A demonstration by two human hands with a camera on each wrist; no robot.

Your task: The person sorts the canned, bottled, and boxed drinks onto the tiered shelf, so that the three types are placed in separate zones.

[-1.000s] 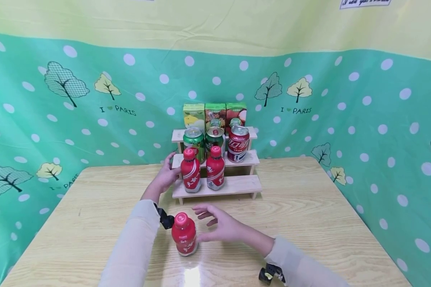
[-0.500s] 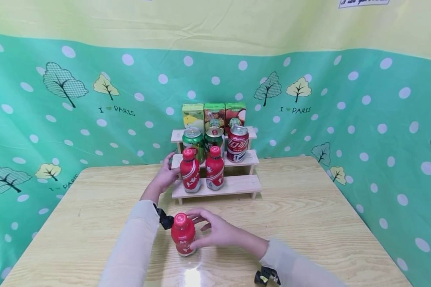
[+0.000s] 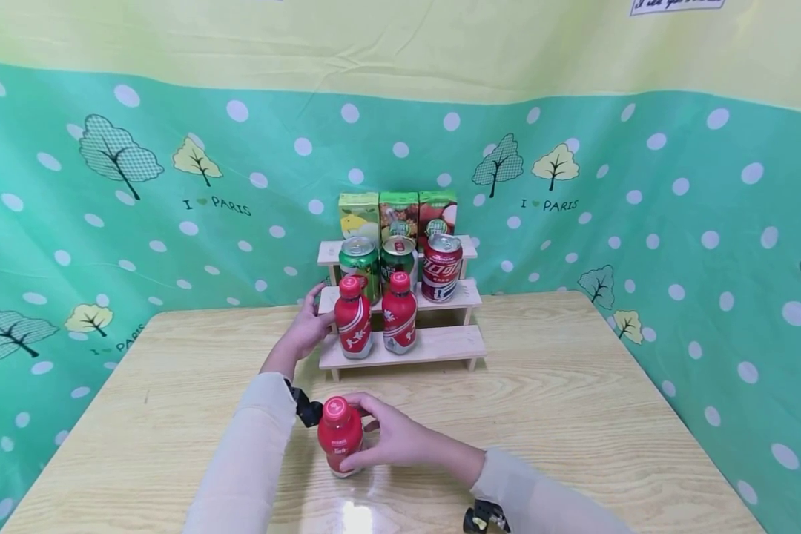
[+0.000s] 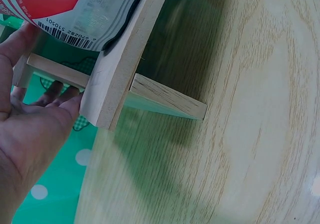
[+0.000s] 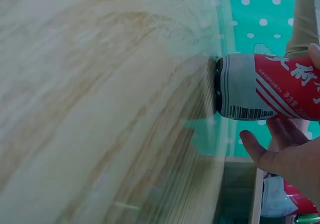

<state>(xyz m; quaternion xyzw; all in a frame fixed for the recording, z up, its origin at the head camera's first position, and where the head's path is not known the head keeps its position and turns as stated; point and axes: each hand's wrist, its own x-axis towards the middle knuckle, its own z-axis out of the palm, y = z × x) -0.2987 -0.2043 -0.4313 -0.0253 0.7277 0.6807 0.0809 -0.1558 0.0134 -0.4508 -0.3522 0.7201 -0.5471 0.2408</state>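
My right hand (image 3: 394, 437) is round a red bottle (image 3: 338, 443) standing on the table, thumb in front and fingers behind. In the right wrist view this bottle (image 5: 270, 87) shows a silver base with a barcode. My left hand (image 3: 305, 331) holds the left end of a three-step wooden display rack (image 3: 440, 345); in the left wrist view some of its fingers (image 4: 55, 94) curl by the lowest step. Two matching red bottles, a left one (image 3: 354, 322) and a right one (image 3: 399, 315), stand on that lowest step.
On the middle step are a green can (image 3: 360, 263), a dark green can (image 3: 400, 259) and a red can (image 3: 442, 271). Three juice cartons (image 3: 399, 211) line the top step. A patterned green cloth (image 3: 274, 200) hangs behind the wooden table (image 3: 561, 386).
My right hand has moved left onto the near red bottle, its fingers and thumb closing round it. The bottle stays in place. My left hand has kept its hold on the rack.
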